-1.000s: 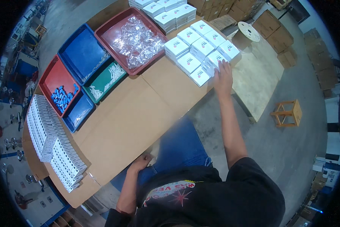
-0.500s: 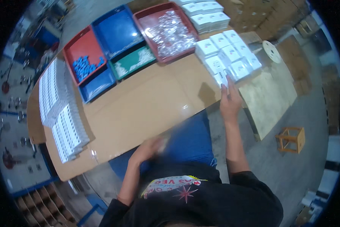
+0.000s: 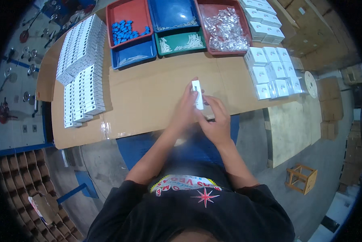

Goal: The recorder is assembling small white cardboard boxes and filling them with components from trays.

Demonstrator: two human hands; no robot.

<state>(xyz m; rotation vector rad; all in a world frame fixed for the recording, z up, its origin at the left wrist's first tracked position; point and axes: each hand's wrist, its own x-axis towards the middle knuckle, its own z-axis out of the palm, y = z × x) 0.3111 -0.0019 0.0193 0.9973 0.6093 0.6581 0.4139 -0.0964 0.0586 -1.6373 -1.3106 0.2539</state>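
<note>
Over the middle of the cardboard-covered table (image 3: 148, 97) I hold a small white box (image 3: 197, 95) upright, its narrow printed side facing up. My left hand (image 3: 185, 105) wraps the box from the left, fingers closed behind it. From the right, my right hand (image 3: 217, 123) grips its lower part between thumb and fingers. Stacks of similar white boxes (image 3: 275, 70) stand at the table's right edge, some way off from my right hand.
White boxes with dark square marks (image 3: 84, 86) are stacked at left. Along the back lie a red tray (image 3: 129, 12) of blue pieces, blue trays (image 3: 132, 50), a green tray (image 3: 171, 51) of white pieces, and a dark red tray (image 3: 225, 51) of clear packets. A wooden stool (image 3: 302, 178) stands right.
My right hand has come left from the box stacks, bringing a white box. My left hand has risen from the table's near edge and now holds it too. The view has turned.
</note>
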